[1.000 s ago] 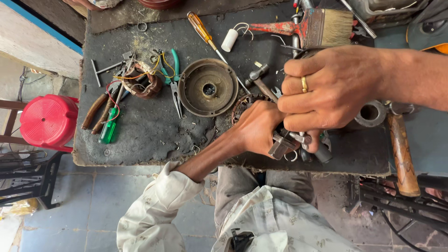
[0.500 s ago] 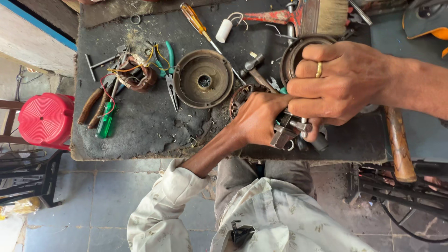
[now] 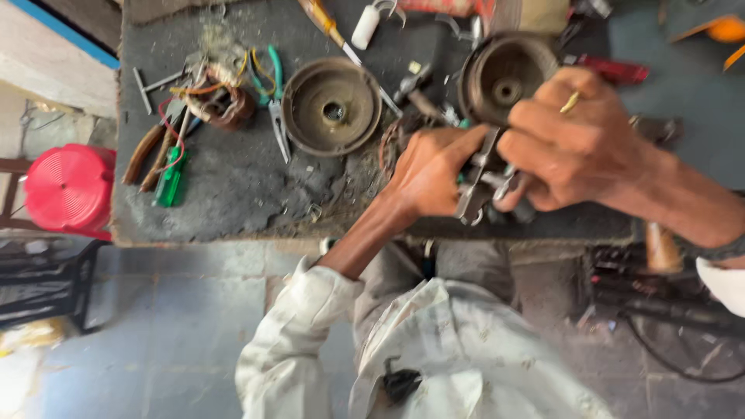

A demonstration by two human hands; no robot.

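Head view: a dark, grimy workbench top (image 3: 233, 186) stands over a grey tiled floor (image 3: 163, 326), with a red plastic stool (image 3: 66, 190) beside it. The left hand (image 3: 431, 174) and right hand (image 3: 582, 147) meet at the bench's near edge, fingers of both clamped on a grey metal plier-like tool (image 3: 475, 182). A round rusty metal housing (image 3: 331, 106) lies nearby.

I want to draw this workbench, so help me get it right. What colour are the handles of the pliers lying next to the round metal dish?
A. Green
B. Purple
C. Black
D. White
A. The pliers lying just left of the round metal dish on the bench have green handles.
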